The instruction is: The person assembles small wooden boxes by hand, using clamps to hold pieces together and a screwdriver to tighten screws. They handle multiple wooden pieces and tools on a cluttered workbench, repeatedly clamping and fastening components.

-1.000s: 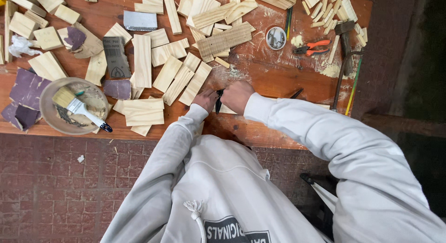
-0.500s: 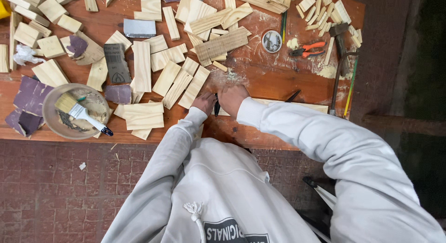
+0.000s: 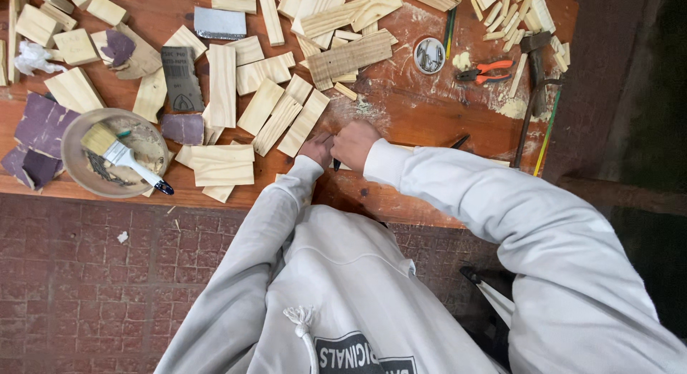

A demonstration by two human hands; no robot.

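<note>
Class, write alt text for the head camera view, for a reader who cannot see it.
A person in a pale sweatshirt holds both hands, left hand and right hand, together at a red workbench strewn with cut wood pieces. A brush lies in a bowl at left.

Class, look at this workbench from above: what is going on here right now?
A person in a light hoodie leans over a reddish wooden table strewn with pale wood offcuts. The left hand and right hand are close together at the table's near edge, working on something small and dark between them; what it is cannot be told. A dish with a brush sits to the left.
</note>
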